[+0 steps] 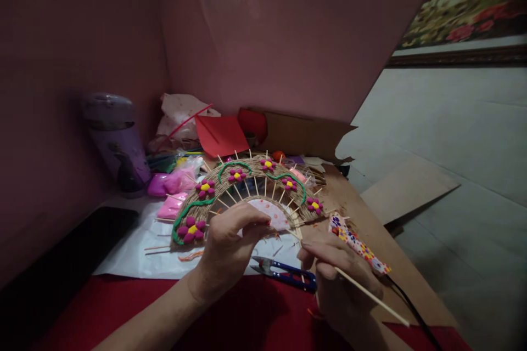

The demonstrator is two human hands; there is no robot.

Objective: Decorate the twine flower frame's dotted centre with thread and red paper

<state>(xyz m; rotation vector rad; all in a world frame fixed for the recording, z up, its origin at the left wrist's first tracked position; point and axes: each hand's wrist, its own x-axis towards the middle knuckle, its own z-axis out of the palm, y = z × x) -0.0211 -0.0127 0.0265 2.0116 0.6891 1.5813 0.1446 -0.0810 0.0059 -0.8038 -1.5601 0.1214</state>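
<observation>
A half-round fan (252,165) of thin wooden sticks stands in front of me, its band woven from brown twine. Magenta flowers with yellow centres and green curling vines decorate it. Around the dotted half-circle piece (267,214) at its base, my left hand (230,238) is closed, thumb and forefinger pinched at its lower edge. My right hand (343,271) grips a thin wooden skewer (376,301), whose tip points toward the base, close to my left fingertips. Blue thread snips (284,274) lie below, between the hands, partly covered by the right one.
Right of the fan lies a floral-patterned tool (360,247) with a black cord. A dark flat object (78,247) and a purple tumbler (119,148) are at left. Behind stand pink packets (173,205), red paper (222,134) and cardboard (300,134). White sheeting (132,252) lies beneath.
</observation>
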